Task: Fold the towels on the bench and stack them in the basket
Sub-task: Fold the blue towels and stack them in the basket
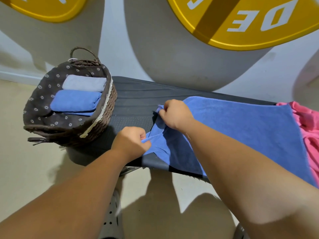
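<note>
A blue towel (241, 128) lies spread across the dark bench (136, 99). My left hand (133, 141) pinches its near left corner, and my right hand (176, 113) pinches the far left corner a little above the bench. A pink towel (309, 128) lies crumpled at the bench's right end, partly under the blue one. At the left end stands a woven basket (105, 116) with a dark flowered lining. Inside it sit a folded blue towel (76, 100) and, behind that, a folded grey towel (84, 82).
Two big yellow discs (241, 19) with white letters hang on the wall behind the bench. Beige floor runs to the left and below. My grey perforated shoe (110, 219) shows under the bench's front edge.
</note>
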